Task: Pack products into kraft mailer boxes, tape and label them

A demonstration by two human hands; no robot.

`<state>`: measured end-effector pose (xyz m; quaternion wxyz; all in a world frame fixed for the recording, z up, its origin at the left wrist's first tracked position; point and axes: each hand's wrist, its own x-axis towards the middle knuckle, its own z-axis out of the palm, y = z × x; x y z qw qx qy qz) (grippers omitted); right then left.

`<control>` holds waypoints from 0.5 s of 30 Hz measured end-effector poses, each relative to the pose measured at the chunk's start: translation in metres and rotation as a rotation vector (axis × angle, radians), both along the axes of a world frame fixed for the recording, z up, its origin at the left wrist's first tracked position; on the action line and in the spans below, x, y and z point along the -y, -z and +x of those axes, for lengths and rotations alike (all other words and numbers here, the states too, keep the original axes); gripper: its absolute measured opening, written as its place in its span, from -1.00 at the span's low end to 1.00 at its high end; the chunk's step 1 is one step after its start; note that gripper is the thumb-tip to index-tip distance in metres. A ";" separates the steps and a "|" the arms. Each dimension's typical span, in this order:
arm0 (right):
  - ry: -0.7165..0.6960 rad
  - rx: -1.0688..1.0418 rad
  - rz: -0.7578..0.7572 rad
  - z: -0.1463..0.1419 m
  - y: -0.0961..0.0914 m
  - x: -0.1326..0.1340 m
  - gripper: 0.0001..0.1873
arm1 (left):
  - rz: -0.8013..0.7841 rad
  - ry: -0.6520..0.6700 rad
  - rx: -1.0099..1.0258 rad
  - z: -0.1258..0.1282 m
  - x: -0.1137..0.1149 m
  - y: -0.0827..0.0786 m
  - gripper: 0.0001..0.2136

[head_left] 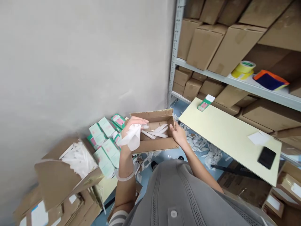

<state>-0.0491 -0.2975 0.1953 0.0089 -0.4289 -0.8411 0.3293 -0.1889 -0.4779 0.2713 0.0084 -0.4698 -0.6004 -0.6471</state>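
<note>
An open cardboard box [155, 146] is in front of me, with several white strips [158, 131] lying inside. My right hand [179, 134] grips the box's right end, thumb over the rim. At the left end, my left hand [134, 121] is closed on a crumpled, thin white sheet [133, 138] that hangs down beside the wrist. The sheet's material is unclear, and the palm side of this hand is hidden. Left of it stand several pale green and white small boxes [109, 150], with green-and-pink packs [118, 120] behind.
A larger carton [58, 179] full of white scraps stands at left. White scraps [199, 146] litter the blue floor. On the right, a cream tabletop [225, 138] bears a phone [266, 157], a paper slip [258, 138] and a green pack [205, 104]. Shelves [237, 84] hold cartons and yellow tape [243, 69].
</note>
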 end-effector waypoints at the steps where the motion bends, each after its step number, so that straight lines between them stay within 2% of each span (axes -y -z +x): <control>1: 0.025 -0.003 -0.001 0.008 0.001 -0.011 -0.44 | -0.020 0.013 -0.011 0.006 -0.017 0.000 -0.92; 3: 0.076 0.001 0.000 0.024 0.003 -0.031 -0.44 | -0.133 0.004 -0.089 0.019 -0.050 -0.002 -0.95; 6: 0.156 0.005 -0.001 0.050 0.007 -0.063 -0.43 | -0.456 -0.006 -0.285 0.037 -0.098 0.001 -0.95; 8: 0.209 0.014 -0.001 0.068 0.010 -0.084 -0.43 | -0.692 0.047 -0.391 0.048 -0.130 0.009 -0.93; 10: 0.269 0.050 0.000 0.088 0.013 -0.105 -0.42 | -0.863 0.101 -0.467 0.060 -0.161 0.022 -0.81; 13: 0.356 0.124 -0.006 0.120 0.017 -0.136 -0.41 | -0.955 0.164 -0.505 0.078 -0.203 0.041 -0.70; 15: 0.401 0.162 -0.020 0.138 0.021 -0.153 -0.41 | -0.919 0.211 -0.473 0.088 -0.228 0.049 -0.71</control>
